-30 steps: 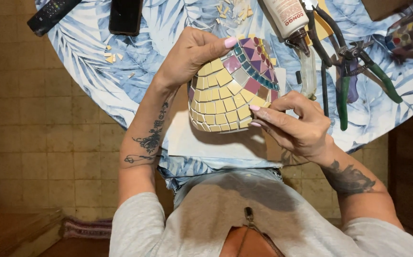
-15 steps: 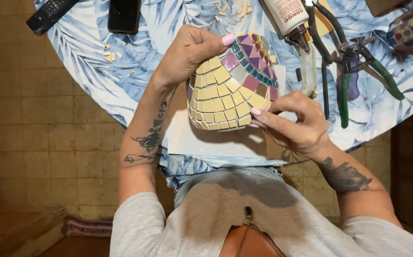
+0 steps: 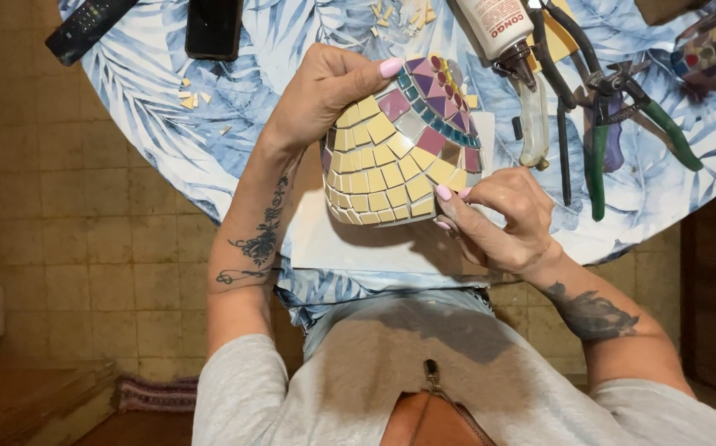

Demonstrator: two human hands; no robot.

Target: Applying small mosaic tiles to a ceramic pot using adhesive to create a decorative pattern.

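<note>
a: where is the mosaic pot (image 3: 399,153) being held?

b: it is being held over the near edge of the round table (image 3: 209,157), tipped on its side, with the yellow tiles toward six o'clock and the purple and teal tiles toward one o'clock.

a: and how are the fingers being kept?

b: the left hand (image 3: 325,95) is being curled over the pot from ten o'clock — the thumb is being pressed along the top, the fingers are being wrapped behind it, so it is closed around the pot. the right hand (image 3: 502,219) is being kept at four o'clock of the pot, its fingertips (image 3: 444,194) pinched together against the lower yellow tiles; whether a small piece is being pinched there cannot be told.

a: what is being seen around it?

b: a glue bottle (image 3: 506,37) is lying at one o'clock, green-handled pliers (image 3: 614,124) at three o'clock, a black phone (image 3: 213,29) and a remote (image 3: 85,29) at eleven o'clock — all well apart from the hands. a white sheet (image 3: 358,248) is lying under the pot.
</note>
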